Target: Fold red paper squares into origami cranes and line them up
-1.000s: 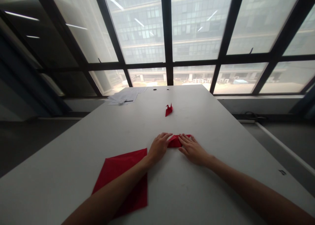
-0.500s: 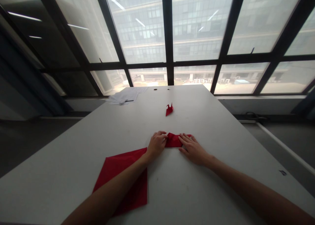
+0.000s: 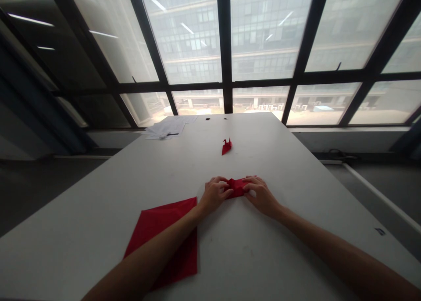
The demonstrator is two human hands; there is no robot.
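Observation:
A folded piece of red paper lies on the white table between my two hands, its near edge slightly lifted and creased. My left hand pinches its left end between thumb and fingers. At the other end, my right hand grips the paper with bent fingers and thumb, covering part of the right side. Farther up the table stands a red origami crane. Under my left forearm lies a stack of flat red paper sheets, partly hidden by the arm.
Loose white papers with a dark pen on them lie at the table's far left. A small dark mark shows near the right edge of the white table. Large windows rise beyond the far end.
My right hand has gone from lying flat with fingers spread on the folded paper to a bent-finger grip. The left thumb has come in over the paper, which is now tilted a little.

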